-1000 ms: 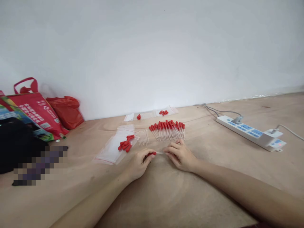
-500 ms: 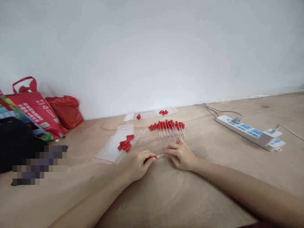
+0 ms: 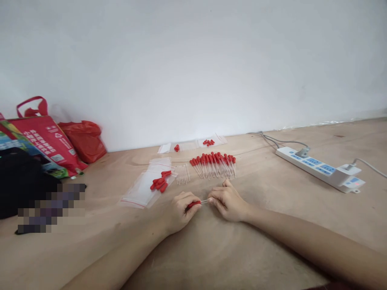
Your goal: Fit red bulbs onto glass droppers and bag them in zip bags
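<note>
Between thumb and fingers, my left hand (image 3: 183, 207) pinches a red rubber dropper bulb (image 3: 193, 204). A clear glass dropper tube (image 3: 204, 201) runs from the bulb's mouth to my right hand (image 3: 226, 201), whose closed fingers grip its other end. How deep the tube sits in the bulb I cannot tell. Just beyond my right hand lies a row of droppers with red bulbs (image 3: 213, 163). To its left are several bare glass tubes (image 3: 182, 174). Loose red bulbs (image 3: 159, 181) lie on a clear zip bag (image 3: 136, 193).
Along the wall lie more zip bags (image 3: 190, 146) with small red bulbs (image 3: 208, 142). At right stands a white power strip (image 3: 317, 167) with plugs and grey cords. A red shopping bag (image 3: 48, 145), a red plastic bag (image 3: 81, 139) and black cloth (image 3: 27, 181) sit at left.
My right fingers have closed in around the tube, and more of the red bulb now shows in my left hand. Both hands stay in nearly the same place.
</note>
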